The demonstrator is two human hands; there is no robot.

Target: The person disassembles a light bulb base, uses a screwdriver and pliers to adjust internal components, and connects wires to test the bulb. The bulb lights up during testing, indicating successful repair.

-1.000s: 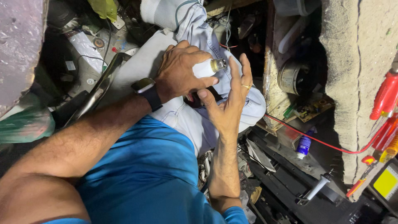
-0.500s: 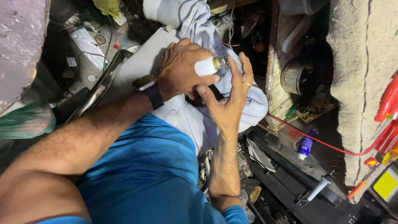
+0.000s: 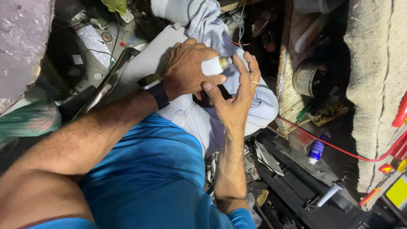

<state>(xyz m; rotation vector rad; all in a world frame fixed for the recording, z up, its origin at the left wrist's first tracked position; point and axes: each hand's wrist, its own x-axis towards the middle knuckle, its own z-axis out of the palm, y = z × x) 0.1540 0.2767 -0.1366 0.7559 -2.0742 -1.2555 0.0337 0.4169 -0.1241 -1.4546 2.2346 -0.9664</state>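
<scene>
My left hand (image 3: 186, 70), with a dark watch (image 3: 154, 87) on its wrist, is wrapped around a small white light bulb (image 3: 213, 67) over my lap. The bulb's brass-coloured metal base (image 3: 226, 62) sticks out to the right of the fist. My right hand (image 3: 235, 101), wearing a ring, comes up from below. Its fingertips rest on the metal base and its thumb sits under the bulb. Both hands are above my light-grey trousers (image 3: 190, 116). Most of the bulb's glass is hidden by my left fingers.
A rough concrete wall (image 3: 373, 85) stands at the right, with red-handled tools (image 3: 400, 112) beside it. A red wire (image 3: 335, 146) runs past a small blue bottle (image 3: 316, 150), a circuit board (image 3: 328, 112) and a round metal can (image 3: 305, 78). At the left lies a green plastic bag (image 3: 29, 121).
Both hands stay on the bulb. My right fingers have shifted slightly up along the metal base, and the view has moved a little.
</scene>
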